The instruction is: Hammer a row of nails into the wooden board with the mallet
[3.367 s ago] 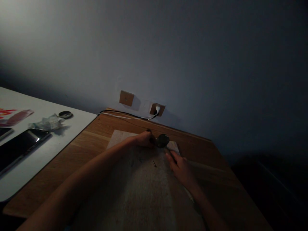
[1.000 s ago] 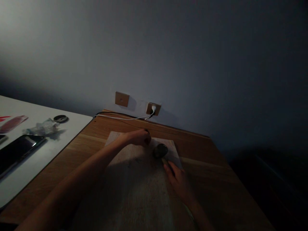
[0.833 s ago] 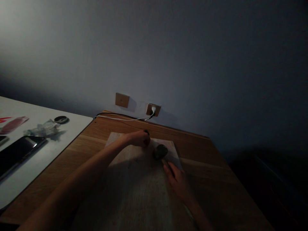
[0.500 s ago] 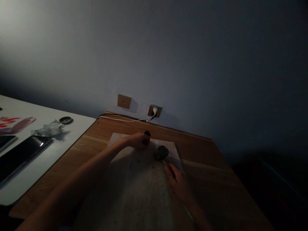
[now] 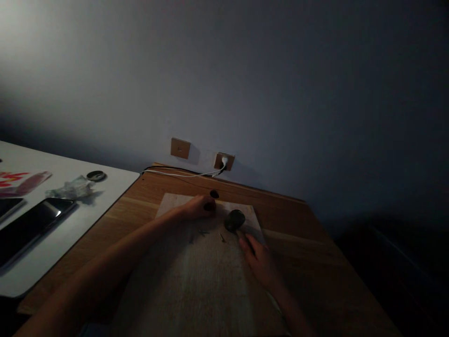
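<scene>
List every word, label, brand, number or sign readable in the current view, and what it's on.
No text can be read.
Packet at the left edge: red shapes, possibly print; too blurred and cut off to read.
Left wall plate: small central mark, too small to make out.
Dark-screened device: no legible marking.
Dark-headed tool in the right hand: too dark to tell whether it's marked.

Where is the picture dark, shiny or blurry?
In the head view, the wall is brightest at top left and the right edge goes nearly black; also in the head view, pale glare sits on the phone, shadow lies beside the left arm on the board, and the dark-headed tool in the right hand looks murky and soft.
</scene>
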The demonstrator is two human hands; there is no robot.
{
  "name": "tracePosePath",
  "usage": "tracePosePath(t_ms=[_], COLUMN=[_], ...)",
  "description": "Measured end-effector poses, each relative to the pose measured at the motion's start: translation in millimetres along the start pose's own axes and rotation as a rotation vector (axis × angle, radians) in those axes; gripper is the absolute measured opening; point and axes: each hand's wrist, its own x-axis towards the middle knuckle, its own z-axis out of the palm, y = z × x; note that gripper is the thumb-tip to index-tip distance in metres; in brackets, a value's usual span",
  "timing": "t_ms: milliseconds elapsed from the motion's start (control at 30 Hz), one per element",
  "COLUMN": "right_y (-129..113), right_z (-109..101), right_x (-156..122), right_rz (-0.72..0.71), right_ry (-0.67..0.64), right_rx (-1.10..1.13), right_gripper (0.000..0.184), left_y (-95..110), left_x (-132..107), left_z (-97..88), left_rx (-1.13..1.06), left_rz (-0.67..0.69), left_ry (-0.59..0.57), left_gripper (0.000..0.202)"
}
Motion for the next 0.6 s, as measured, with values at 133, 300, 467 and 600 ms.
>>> tracePosePath(t_ms=[133,300,467,600], right_y=[1.8,1.5,-2.4,-9.0], right_z=[1.3,1.0,-1.0,-4.5], right_x=[1.3,1.2,0.2,1.2], right_rz=[0.000,-0.001,-0.018,-0.028], right_ry=[0.007,0.014,0.011,0.017], right_rx=[-0.001,-0.004,-0.001,-0.005], right_gripper=[0.059,0.062,0.057,0.056], left_y=[0.5,0.5,1.0,-0.3], left_x=[-0.1,-0.9,-1.9,-2.3], left_z=[0.2,0.7,0.7,1.1], left_rx=[0.028,0.030,0.026,0.013], left_rz=[-0.004,-0.006,-0.025,-0.024], left_ry=[-0.005,0.000,0.027,0.023], left_gripper=[0.016,0.015,0.017,0.016])
